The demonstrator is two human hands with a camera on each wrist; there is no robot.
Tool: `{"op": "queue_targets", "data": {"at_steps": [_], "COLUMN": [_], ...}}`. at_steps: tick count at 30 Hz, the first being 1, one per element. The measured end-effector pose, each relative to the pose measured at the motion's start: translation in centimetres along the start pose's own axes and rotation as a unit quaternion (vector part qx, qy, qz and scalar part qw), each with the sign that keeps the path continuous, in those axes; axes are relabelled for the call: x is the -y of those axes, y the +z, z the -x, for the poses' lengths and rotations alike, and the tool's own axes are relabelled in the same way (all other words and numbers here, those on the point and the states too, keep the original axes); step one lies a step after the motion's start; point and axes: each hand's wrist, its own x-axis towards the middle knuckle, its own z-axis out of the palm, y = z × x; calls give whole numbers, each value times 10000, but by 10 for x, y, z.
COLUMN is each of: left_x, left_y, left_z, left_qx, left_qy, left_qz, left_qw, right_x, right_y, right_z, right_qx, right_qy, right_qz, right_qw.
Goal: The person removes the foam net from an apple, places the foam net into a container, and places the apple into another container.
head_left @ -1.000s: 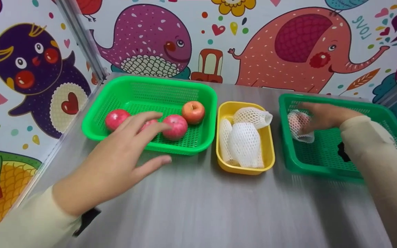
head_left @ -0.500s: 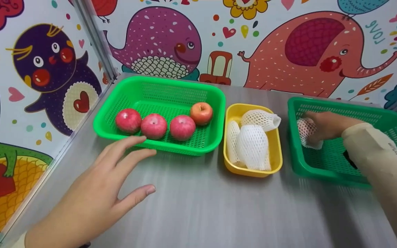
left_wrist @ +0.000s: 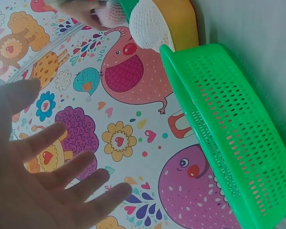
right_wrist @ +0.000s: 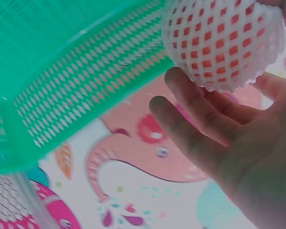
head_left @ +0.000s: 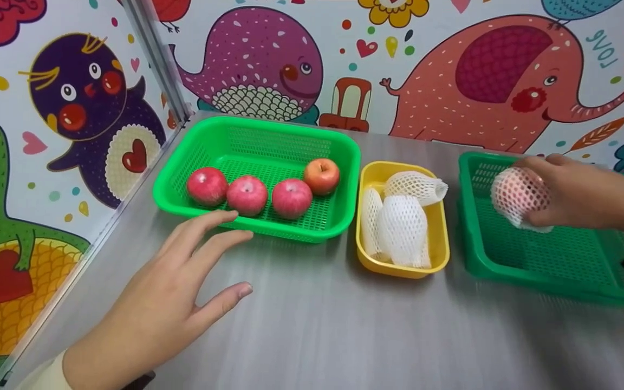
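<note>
Wrapped apple (head_left: 519, 196) sits in our right hand (head_left: 577, 192), fingers curled round it above the dark green basket (head_left: 534, 265), likely mid-lift. Left hand (head_left: 174, 303) is flat and spread near the light green basket (head_left: 268, 230). Left wrist view: splayed fingers (left_wrist: 62, 176), holding nothing. Right wrist view: netted apple cupped against the palm.

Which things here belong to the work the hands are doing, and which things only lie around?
In the work:
- netted apple, in right hand
- dark green basket
- left hand

Lying around:
- bare apples
- light green basket
- yellow tray
- foam nets
</note>
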Motion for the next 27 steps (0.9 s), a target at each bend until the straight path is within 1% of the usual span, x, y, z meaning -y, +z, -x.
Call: {"op": "queue_targets", "data": {"at_steps": [3,5,8,11,14,15,16,18,21,24,27], "left_x": [-5,-10,-20,-31,-41,-44,-47,-53,-62,-71,-80], "left_y": [2,4,10,20,33,37,42,50,62,76,90], "left_z": [-4,-6,-13,-27,-44,-50,-55,-66,-80,-93,-100], "left_qx": [31,83,128,49,-38,-78,-86,-133,-215,-269,-308], "left_qy": [117,210,429,846,1281,1431,1512,1644,1777,1864,1812], "left_qz": [37,77,203,486,766,860,926,1026,1171,1306,1403], "left_qw": [9999,9997,9988,9952,9888,9859,9841,9810,9769,9734,9729], "right_x": [23,38,59,77,93,99,105,115,129,142,157], "right_y": [-9,-15,-21,-25,-28,-30,-31,-32,-34,-34,-32], "right_z": [16,26,39,50,58,60,61,62,63,61,57], "right_qx": [-206,-275,-396,-530,-662,-694,-728,-825,-1078,-1395,-1706], "right_qy": [-117,-224,-468,-774,-1033,-1095,-1143,-1237,-1399,-1551,-1522], "right_qz": [222,354,564,730,746,696,601,360,-90,-396,-670], "right_qw": [9995,9987,9965,9929,9896,9891,9890,9882,9842,9772,9712]}}
